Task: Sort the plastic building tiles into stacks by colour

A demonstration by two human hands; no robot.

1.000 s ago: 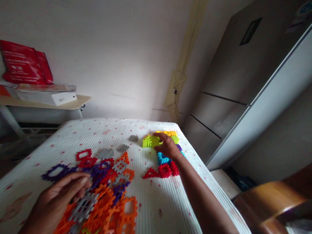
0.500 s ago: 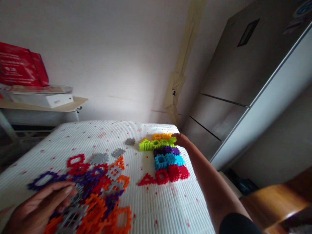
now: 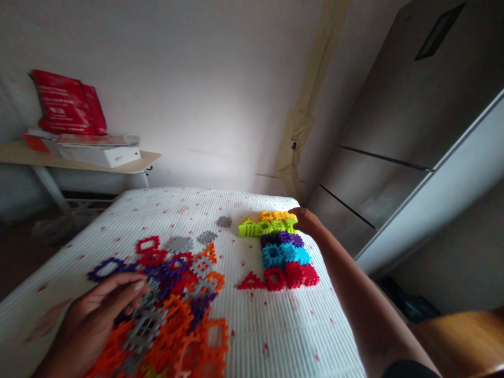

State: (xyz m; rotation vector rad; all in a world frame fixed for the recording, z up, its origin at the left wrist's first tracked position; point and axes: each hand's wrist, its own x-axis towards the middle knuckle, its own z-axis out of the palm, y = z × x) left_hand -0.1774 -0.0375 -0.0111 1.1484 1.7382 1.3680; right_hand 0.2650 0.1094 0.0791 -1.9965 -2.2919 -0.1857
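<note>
My right hand (image 3: 308, 221) reaches to the far rows, its fingers closed at the right end of the lime green interlocking pieces (image 3: 263, 228). Behind them runs a row of yellow pieces (image 3: 271, 216). Purple pieces (image 3: 284, 239), blue pieces (image 3: 289, 254) and red pieces (image 3: 293, 275) are stacked in rows nearer to me. My left hand (image 3: 114, 302) hovers over the mixed pile, thumb and fingers pinched together; what they hold, if anything, I cannot make out. Close to the fingertips lie a grey window piece (image 3: 145, 329), orange pieces (image 3: 173, 320) and a purple frame piece (image 3: 106, 269).
A white quilted cover (image 3: 252, 320) with red dots lies under the pieces. Flat grey pieces (image 3: 207, 237) lie between pile and rows. At the left a small table (image 3: 145, 164) bears a white box (image 3: 118, 156) and a red bag (image 3: 65, 105). A grey fridge (image 3: 378, 142) stands right.
The view has swung a little left, so everything appears farther right. Both hands stay at about the same places beside the pieces.
</note>
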